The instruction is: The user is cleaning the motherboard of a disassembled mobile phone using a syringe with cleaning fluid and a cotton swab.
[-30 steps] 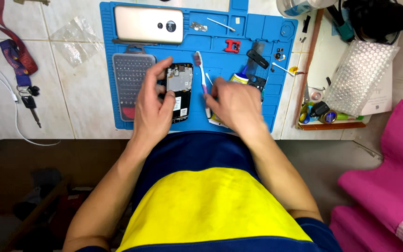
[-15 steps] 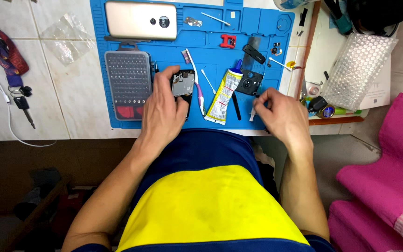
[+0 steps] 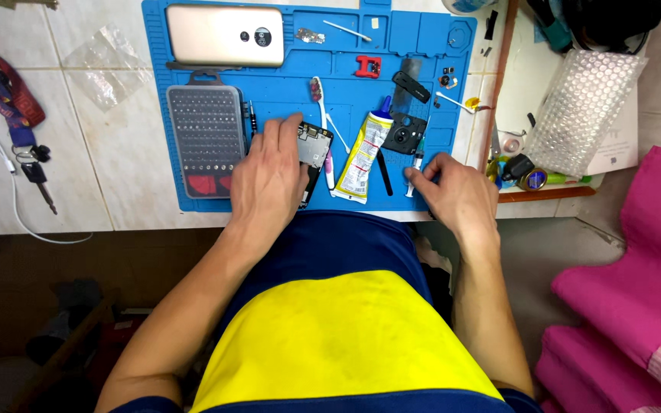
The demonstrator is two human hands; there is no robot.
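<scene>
My left hand (image 3: 268, 177) lies flat over an opened black phone (image 3: 313, 147) on the blue work mat (image 3: 284, 84), covering its lower half. My right hand (image 3: 453, 191) rests at the mat's front right corner, its fingertips pinched around a small syringe-like applicator (image 3: 416, 167). Between the hands lie a toothbrush (image 3: 321, 115), a yellow-and-white glue tube (image 3: 364, 153) and a thin black tool (image 3: 384, 170). A black camera-frame part (image 3: 402, 131) sits just above the right hand.
A gold phone back cover (image 3: 225, 35) lies at the mat's top left, a grey screwdriver-bit case (image 3: 206, 138) beside my left hand. A red tool (image 3: 368, 66), a wooden tray (image 3: 503, 99), bubble wrap (image 3: 584, 107), keys on a lanyard (image 3: 26, 145) and pink cushions (image 3: 636, 283) surround it.
My right hand left the phone, moved right to the mat's corner and closed on the small applicator. My left hand stayed on the phone. The camera shifted slightly.
</scene>
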